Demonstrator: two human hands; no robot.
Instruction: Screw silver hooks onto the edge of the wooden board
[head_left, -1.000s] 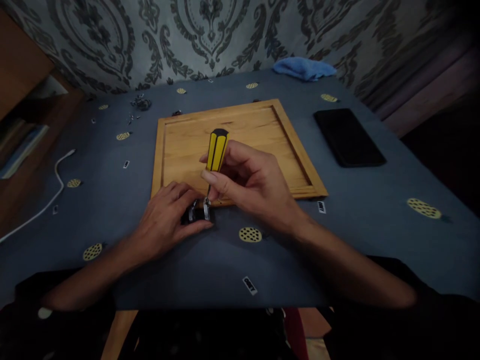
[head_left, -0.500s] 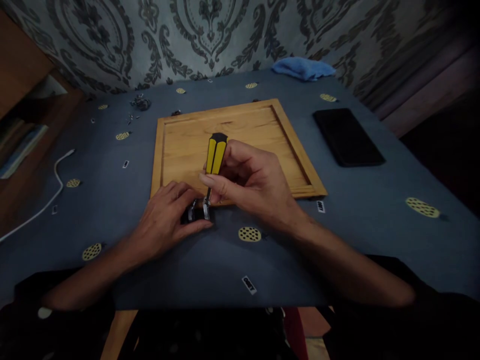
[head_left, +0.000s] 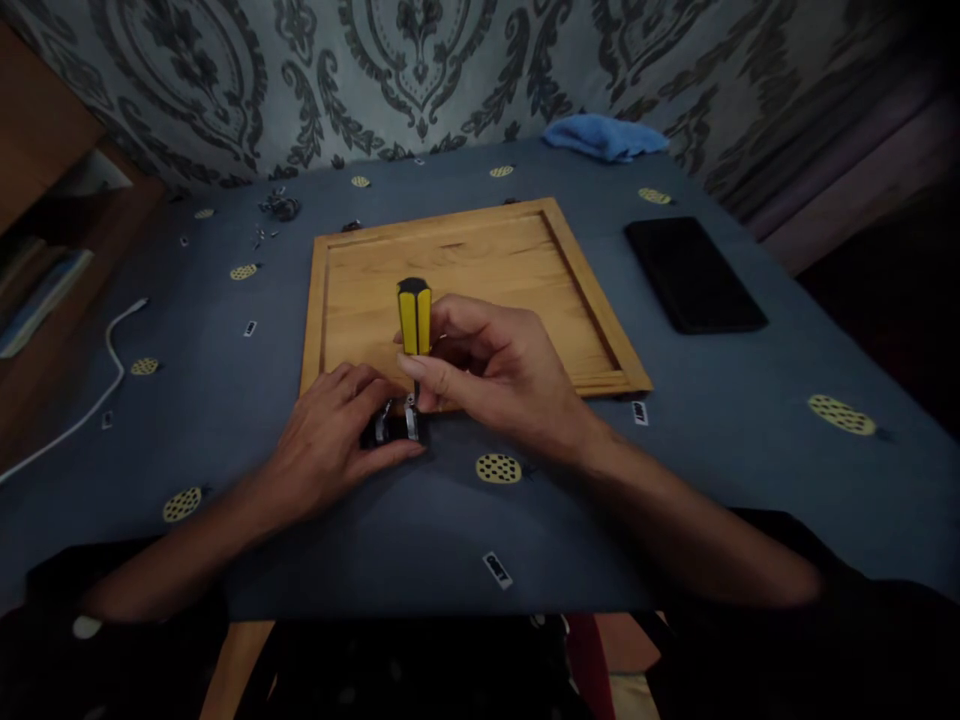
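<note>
My right hand [head_left: 495,375] grips a screwdriver with a yellow and black handle [head_left: 414,315], held nearly upright with its tip down on a small black and metal part [head_left: 397,428]. My left hand [head_left: 330,440] is closed around that small part and presses it against the blue tablecloth [head_left: 712,470], just in front of the near edge of a wooden tray [head_left: 465,270]. Most of the part is hidden under my fingers.
A black phone [head_left: 694,272] lies to the right of the tray. A blue cloth [head_left: 604,135] sits at the back by the patterned wall. Small metal bits [head_left: 279,207] are scattered at the back left. A white cable [head_left: 112,365] runs along the left side.
The screwdriver handle has tipped from leaning right to nearly upright and dropped a little. My left hand and the small part have stayed put.
</note>
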